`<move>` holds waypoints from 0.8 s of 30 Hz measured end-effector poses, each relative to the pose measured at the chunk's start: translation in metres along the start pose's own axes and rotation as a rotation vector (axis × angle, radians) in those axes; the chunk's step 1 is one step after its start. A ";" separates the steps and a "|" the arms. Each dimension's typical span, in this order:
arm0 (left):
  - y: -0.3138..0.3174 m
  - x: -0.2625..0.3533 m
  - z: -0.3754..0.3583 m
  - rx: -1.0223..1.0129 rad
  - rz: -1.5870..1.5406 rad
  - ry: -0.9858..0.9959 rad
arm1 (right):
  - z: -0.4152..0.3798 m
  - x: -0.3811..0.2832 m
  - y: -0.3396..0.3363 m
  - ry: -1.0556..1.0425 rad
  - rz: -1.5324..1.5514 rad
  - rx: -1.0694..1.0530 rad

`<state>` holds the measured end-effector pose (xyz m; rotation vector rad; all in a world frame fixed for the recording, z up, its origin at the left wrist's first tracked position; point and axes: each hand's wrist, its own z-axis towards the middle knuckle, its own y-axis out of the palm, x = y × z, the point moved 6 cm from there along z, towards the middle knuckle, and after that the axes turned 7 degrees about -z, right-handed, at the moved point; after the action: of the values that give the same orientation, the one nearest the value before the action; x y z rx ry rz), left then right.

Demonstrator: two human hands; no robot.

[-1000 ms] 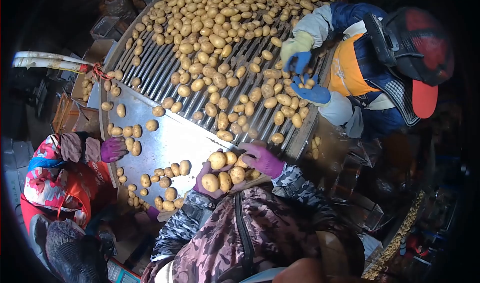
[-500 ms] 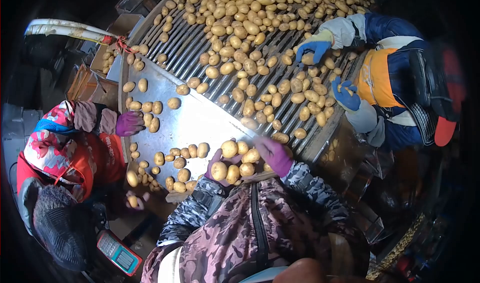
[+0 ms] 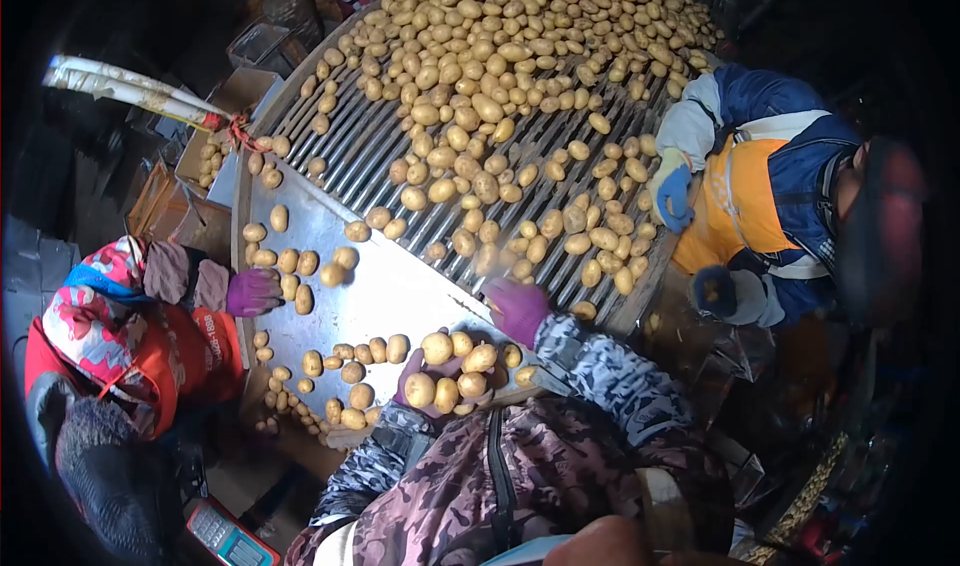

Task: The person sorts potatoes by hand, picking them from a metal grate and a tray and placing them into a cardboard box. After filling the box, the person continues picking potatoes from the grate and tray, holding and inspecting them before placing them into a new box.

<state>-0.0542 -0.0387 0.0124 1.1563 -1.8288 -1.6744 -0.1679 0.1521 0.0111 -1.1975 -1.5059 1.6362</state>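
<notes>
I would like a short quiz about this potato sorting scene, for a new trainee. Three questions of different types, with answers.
1. True or false: the left hand cradles several potatoes.
2. Multiple choice: where is the right hand? A) at the edge of the roller table B) on the scale C) inside a cardboard box
3. Fill in: the co-worker in the orange vest wears gloves of the colour ____.

Key: 1 true; 2 A; 3 blue.
</notes>
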 end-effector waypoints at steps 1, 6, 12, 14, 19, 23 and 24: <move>-0.001 0.001 0.002 -0.007 -0.001 -0.011 | -0.011 0.004 -0.014 0.032 0.159 0.151; 0.005 -0.003 0.019 -0.069 -0.011 -0.057 | -0.035 0.048 -0.061 0.330 0.613 0.392; 0.029 -0.013 0.034 -0.181 -0.072 -0.122 | 0.032 0.117 -0.105 0.431 0.437 0.532; 0.041 -0.016 0.036 -0.267 -0.119 -0.155 | 0.058 0.142 -0.089 0.486 0.367 0.423; -0.007 0.006 0.022 -0.178 -0.091 -0.078 | 0.067 0.147 -0.089 0.532 -0.114 0.425; 0.044 -0.006 0.036 -0.173 -0.084 0.027 | 0.053 0.120 -0.063 0.395 -0.116 0.187; 0.040 -0.001 0.035 -0.141 -0.041 0.031 | 0.057 0.116 -0.062 0.390 -0.028 0.197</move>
<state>-0.0925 -0.0187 0.0439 1.1603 -1.6497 -1.7677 -0.2753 0.2418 0.0439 -1.2882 -1.0892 1.3956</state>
